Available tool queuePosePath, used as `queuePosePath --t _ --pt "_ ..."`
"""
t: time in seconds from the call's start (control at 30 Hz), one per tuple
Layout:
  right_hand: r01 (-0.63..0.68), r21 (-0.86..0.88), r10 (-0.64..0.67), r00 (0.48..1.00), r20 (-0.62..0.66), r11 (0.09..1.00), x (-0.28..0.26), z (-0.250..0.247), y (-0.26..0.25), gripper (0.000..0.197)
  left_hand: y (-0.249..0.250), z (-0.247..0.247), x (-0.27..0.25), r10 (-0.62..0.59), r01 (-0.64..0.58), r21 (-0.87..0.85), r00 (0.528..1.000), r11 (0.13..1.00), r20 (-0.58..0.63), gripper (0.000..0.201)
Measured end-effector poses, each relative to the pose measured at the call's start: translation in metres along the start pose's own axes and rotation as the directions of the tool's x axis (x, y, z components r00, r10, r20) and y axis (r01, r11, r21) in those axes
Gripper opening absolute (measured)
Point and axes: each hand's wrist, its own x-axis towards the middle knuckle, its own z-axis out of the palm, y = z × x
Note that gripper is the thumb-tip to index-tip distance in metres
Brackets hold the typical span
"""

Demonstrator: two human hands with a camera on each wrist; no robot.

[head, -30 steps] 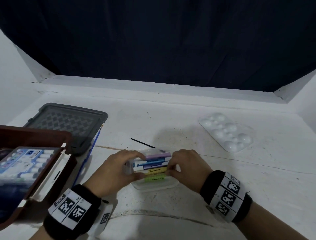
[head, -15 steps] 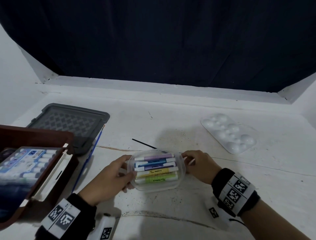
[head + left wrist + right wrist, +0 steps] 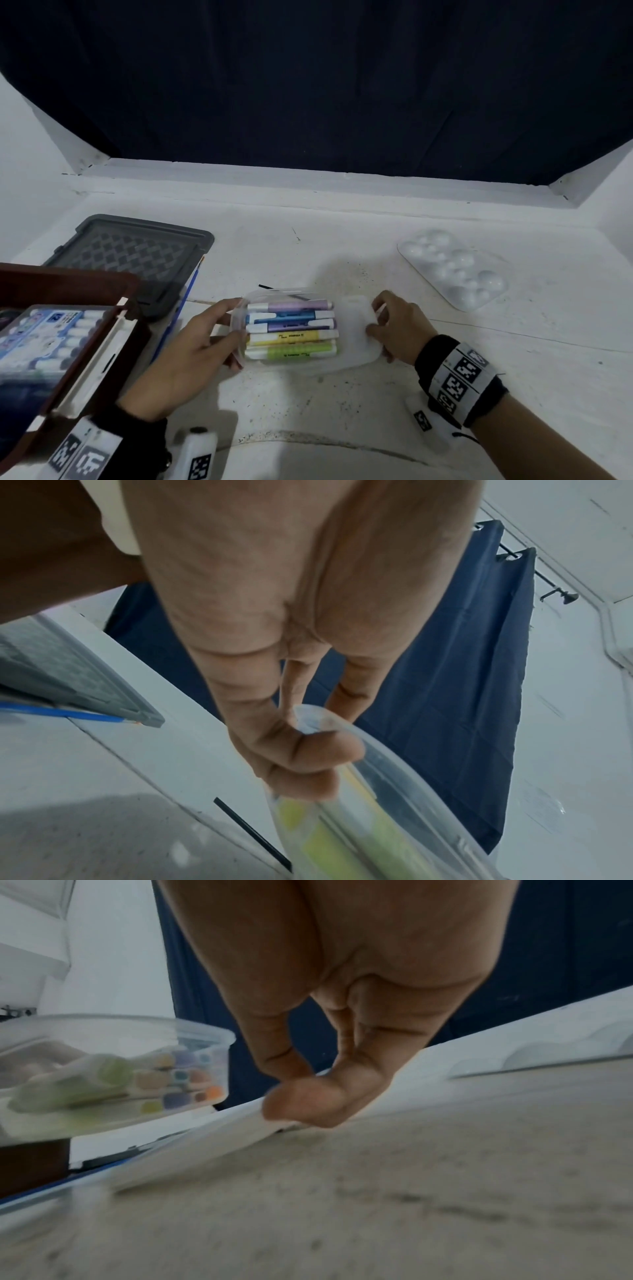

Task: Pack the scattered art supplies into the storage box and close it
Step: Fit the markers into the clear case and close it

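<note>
A clear tub of highlighters (image 3: 291,330) is gripped at its left end by my left hand (image 3: 234,334), thumb on the far rim and fingers curled round the near side. In the left wrist view, the left hand (image 3: 318,750) curls over the tub (image 3: 377,818) rim. My right hand (image 3: 375,322) pinches the translucent lid (image 3: 356,335) just right of the tub. The right wrist view shows the right hand (image 3: 298,1093) pinching the lid (image 3: 205,1145) edge, tilted off the table, with the tub (image 3: 120,1074) to its left. The brown storage box (image 3: 68,284) stands open at left, a marker set (image 3: 51,335) inside.
A grey tray-like lid (image 3: 137,253) lies behind the box, with a blue paintbrush (image 3: 181,308) along its right edge. A thin black stick (image 3: 265,286) lies just behind the tub. A white paint palette (image 3: 452,270) sits at the far right. Dark curtain behind the table.
Both hands left the highlighters and took the tub's ends. The right hand has since drawn the lid out to the right, while the left hand keeps the tub.
</note>
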Motion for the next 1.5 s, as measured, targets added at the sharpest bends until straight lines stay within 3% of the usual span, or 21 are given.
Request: queuePosePath --t 0.13,0.37,0.47,0.57,0.63,0.7,0.83,1.1,1.2,1.3,1.5 --pt "0.007 0.246 0.04 0.982 -0.182 0.969 -0.002 -0.024 0.005 0.025 -0.001 -0.005 0.0 0.002 -0.002 0.002 1.0 1.0 0.029 0.037" --pt "0.099 0.512 0.099 0.933 -0.346 0.853 -0.009 -0.039 0.012 0.032 -0.004 0.01 0.001 -0.046 0.042 0.034 0.988 0.999 0.149 0.035" --pt "0.117 0.674 0.144 0.937 -0.319 0.73 -0.017 -0.038 0.008 0.035 -0.005 0.02 0.006 -0.057 0.049 0.043 0.974 0.998 0.22 0.034" --pt "0.063 0.764 0.127 0.974 -0.187 0.642 -0.027 -0.038 0.003 0.036 -0.001 0.03 0.013 -0.064 0.057 0.033 0.96 0.998 0.272 0.033" --pt "0.013 0.72 0.075 0.993 -0.09 0.694 -0.037 -0.039 0.0 0.034 0.003 0.036 0.016 -0.072 0.071 0.016 0.96 0.997 0.271 0.034" --pt "-0.005 0.589 0.017 1.0 -0.014 0.808 -0.049 -0.039 -0.004 0.031 0.008 0.039 0.018 -0.081 0.087 -0.009 0.958 0.996 0.275 0.035" --pt "0.015 0.372 -0.022 1.0 0.014 0.928 -0.061 -0.031 -0.007 0.028 0.013 0.042 0.021 -0.094 0.098 -0.004 0.966 0.995 0.242 0.024" --pt "0.036 0.233 -0.054 0.996 0.074 0.972 -0.054 -0.019 -0.016 0.031 0.005 0.04 0.041 -0.008 -0.02 0.167 0.986 0.986 0.167 0.021" --pt "0.014 0.193 -0.028 0.997 0.072 0.981 -0.049 -0.017 -0.014 0.018 0.002 0.04 0.052 0.026 -0.056 0.218 0.99 0.974 0.136 0.014" --pt "0.0 0.12 -0.006 0.999 0.048 0.993 -0.04 -0.018 -0.008 0.038 0.004 0.042 0.059 0.027 -0.057 0.263 0.993 0.963 0.119 0.013" --pt "-0.026 0.118 0.016 0.996 0.082 0.993 -0.031 -0.016 -0.001 0.054 0.009 0.04 0.052 0.021 -0.062 0.241 0.985 0.969 0.169 0.013"
